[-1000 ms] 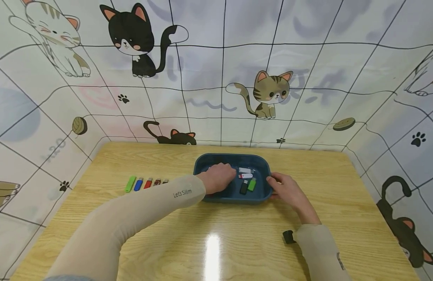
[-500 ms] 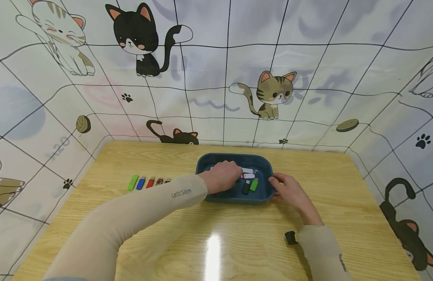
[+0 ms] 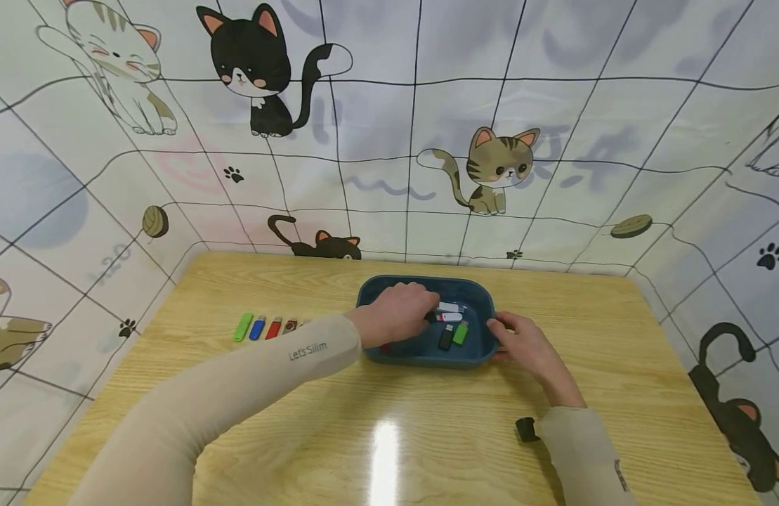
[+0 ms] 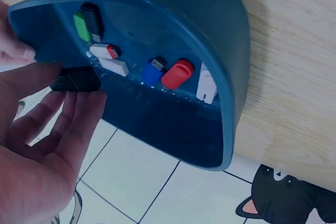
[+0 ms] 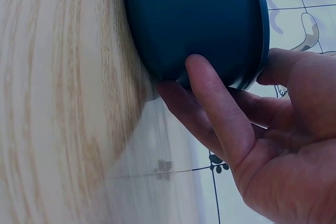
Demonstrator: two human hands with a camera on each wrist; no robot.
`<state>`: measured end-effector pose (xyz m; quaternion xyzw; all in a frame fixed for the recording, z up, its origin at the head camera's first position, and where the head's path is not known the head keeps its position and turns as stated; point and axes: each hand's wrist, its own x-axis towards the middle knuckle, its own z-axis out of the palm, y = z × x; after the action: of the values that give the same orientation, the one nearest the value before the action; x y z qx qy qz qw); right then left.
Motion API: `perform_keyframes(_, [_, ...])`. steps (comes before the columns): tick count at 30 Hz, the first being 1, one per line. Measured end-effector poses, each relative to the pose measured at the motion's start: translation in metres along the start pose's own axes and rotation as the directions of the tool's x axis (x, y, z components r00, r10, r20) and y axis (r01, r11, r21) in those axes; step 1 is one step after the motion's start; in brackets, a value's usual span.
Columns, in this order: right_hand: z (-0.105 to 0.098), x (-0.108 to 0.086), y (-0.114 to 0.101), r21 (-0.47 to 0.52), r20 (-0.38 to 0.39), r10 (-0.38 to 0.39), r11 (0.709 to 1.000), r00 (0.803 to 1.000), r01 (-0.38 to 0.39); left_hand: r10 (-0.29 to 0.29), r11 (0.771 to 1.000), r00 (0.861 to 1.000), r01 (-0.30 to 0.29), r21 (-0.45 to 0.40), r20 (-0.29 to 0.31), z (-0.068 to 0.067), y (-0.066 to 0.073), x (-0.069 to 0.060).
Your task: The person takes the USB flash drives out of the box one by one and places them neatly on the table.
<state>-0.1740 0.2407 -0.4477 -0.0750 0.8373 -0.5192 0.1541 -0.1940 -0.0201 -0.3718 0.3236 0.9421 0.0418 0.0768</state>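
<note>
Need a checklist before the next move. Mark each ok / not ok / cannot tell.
1. Left hand holds the black rectangular stick between thumb and fingers: ok.
2. Right hand grips the end of the dark-blue rounded plastic bin: ok.
3. Bin upright on the pale wood-grain table: ok.
4. Held stick above rim height: cannot tell.
5. Bin free of other sticks: not ok; a green USB stick is among several inside.
6. Whole row of coloured USB sticks visible: not ok; beige fabric sleeve overlaps its right end.

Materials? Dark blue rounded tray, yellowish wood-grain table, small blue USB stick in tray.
Tray: probably moulded plastic, satin; soft sheen, rounded corners.
Table: wood or laminate, glossy; grain, bright reflection.
Blue USB stick: likely plastic body, metal plug, finish unclear; even colour, silvery tip.
</note>
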Motion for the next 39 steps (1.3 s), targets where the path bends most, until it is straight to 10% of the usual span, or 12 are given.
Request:
perform_keyframes(22, [-0.001,0.0,-0.001,-0.015,0.006,0.007,1.0,1.0,-0.007,-0.112,0.953,0.968,0.04,-0.3,-0.226,-0.002,-0.016,-0.035])
perform_keyframes(39, [-0.002,0.0,-0.002,0.001,0.017,0.025,1.0,1.0,-0.025,-0.312,0.838,0.901,0.112,-0.534,-0.3,0.009,-0.027,-0.059])
